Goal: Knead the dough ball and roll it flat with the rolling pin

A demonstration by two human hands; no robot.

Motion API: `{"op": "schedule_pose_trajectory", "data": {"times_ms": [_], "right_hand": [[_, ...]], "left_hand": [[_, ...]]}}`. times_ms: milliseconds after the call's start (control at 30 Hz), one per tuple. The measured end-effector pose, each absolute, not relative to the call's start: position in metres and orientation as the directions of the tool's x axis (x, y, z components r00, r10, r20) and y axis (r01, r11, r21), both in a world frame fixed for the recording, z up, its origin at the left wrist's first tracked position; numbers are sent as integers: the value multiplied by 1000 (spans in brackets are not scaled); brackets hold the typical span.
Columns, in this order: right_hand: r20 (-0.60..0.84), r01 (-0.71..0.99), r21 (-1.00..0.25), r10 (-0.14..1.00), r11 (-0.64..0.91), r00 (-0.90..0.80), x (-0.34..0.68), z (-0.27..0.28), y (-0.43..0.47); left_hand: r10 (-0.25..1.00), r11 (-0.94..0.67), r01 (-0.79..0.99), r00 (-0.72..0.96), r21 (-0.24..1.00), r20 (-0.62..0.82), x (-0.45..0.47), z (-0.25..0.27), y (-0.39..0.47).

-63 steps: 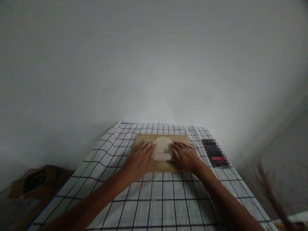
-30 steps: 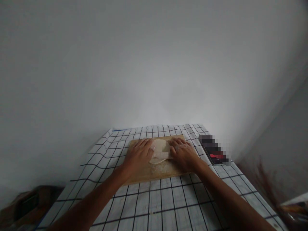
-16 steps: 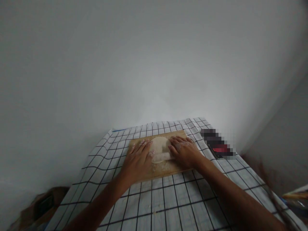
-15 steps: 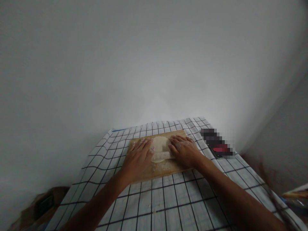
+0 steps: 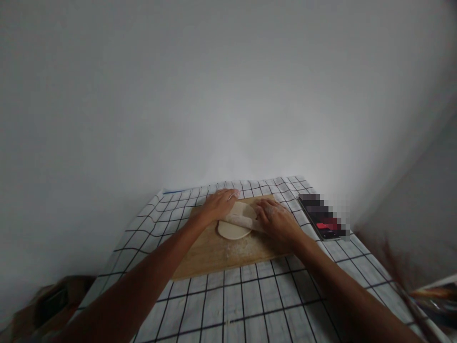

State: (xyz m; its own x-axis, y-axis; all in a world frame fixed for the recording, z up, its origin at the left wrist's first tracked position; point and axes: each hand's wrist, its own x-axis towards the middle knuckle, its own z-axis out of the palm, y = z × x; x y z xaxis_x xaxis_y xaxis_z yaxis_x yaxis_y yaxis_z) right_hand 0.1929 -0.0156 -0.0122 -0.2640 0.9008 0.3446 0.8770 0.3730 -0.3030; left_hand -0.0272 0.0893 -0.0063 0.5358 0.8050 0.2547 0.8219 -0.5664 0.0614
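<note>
A floured rolling pin [image 5: 239,220] lies tilted across a flat round of dough [image 5: 233,232] on a wooden board [image 5: 203,255]. My left hand [image 5: 220,202] rests over the pin's left end, its fingers close together and pointing right past the dough's far edge, with flour on the fingertips. That end of the pin is hidden under the hand. Around the right end, my right hand [image 5: 276,218] has its fingers bent over the pin. Part of the dough shows on each side of the pin. Loose flour is scattered on the board in front of the dough.
A white cloth with a black grid [image 5: 214,305] covers the table. To the right of the board lies a phone [image 5: 323,228], partly pixelated. A pale wall [image 5: 228,95] rises behind the table. A brown box [image 5: 53,305] stands low at the left.
My left hand has moved forward and right, turning its fingers rightward. The rolling pin has shifted away from me and tilted, and more of the dough's near side shows. My right hand's fingers have curled more.
</note>
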Motion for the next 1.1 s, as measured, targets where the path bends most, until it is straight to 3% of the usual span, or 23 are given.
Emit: {"op": "schedule_pose_trajectory", "data": {"times_ms": [167,300,500,733,1100], "right_hand": [[310,861,-350,912,370,-267,191,-9,-23],[301,838,-369,905,401,-301,190,-12,-25],[291,822,-298,866,486,-406,189,-14,-25],[318,861,-326,903,391,-290,183,-18,-27],[329,921,-265,924,286,-193,184,-15,-1]], "left_hand": [[799,-572,818,539,62,266,-39,-9,68],[772,-573,820,548,-21,321,-51,-16,48],[724,-569,816,556,-102,408,-63,-23,8],[781,-544,835,539,-79,316,-77,-24,-45],[777,-555,825,560,-106,288,-58,-10,25]]}}
